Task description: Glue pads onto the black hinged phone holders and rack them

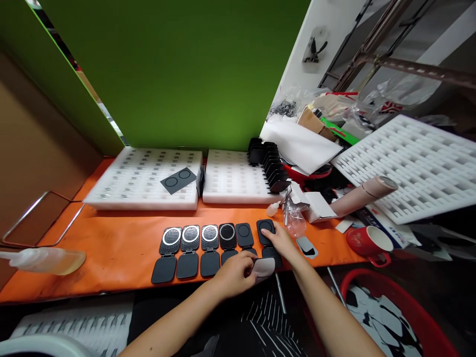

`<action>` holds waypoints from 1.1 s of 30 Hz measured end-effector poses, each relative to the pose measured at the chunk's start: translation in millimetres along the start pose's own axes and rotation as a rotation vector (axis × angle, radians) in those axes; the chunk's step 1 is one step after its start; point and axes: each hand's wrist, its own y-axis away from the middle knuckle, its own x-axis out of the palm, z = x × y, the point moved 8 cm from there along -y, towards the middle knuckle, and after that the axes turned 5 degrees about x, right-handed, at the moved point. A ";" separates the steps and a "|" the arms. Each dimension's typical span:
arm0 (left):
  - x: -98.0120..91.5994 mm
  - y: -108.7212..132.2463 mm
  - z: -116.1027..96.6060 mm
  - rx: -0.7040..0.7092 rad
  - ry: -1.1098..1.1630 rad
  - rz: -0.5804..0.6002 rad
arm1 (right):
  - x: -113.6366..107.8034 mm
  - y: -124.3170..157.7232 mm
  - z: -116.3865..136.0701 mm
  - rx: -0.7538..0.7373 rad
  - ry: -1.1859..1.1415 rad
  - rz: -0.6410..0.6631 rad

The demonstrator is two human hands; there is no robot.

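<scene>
The left hand [235, 272] pinches a pale sheet [265, 267]; the right hand [280, 240], loosely spread, touches a black plate [265, 240].

The orange tabletop [122, 248] was brightly lit, the red tub [433, 317] below was shaded, the green panel [186, 74] was darkened toward its top, and outer edges were stretched by distortion
</scene>
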 end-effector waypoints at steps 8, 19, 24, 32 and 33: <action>-40.9 19.9 28.0 -0.336 0.587 -0.398 | 11.1 55.6 56.4 -0.089 -0.435 0.226; -28.0 16.5 0.8 -0.367 0.890 -0.453 | 21.0 81.8 91.7 -0.316 -0.211 -0.275; -44.7 19.0 -7.1 -0.225 0.482 -0.471 | 17.5 93.1 106.4 -0.421 -0.167 -0.339; -54.8 19.7 -26.4 -0.084 0.150 -0.487 | 16.9 103.2 105.7 -0.421 -0.213 -0.365; -55.8 19.6 -28.1 -0.067 0.125 -0.488 | 17.0 104.5 104.9 -0.417 -0.219 -0.365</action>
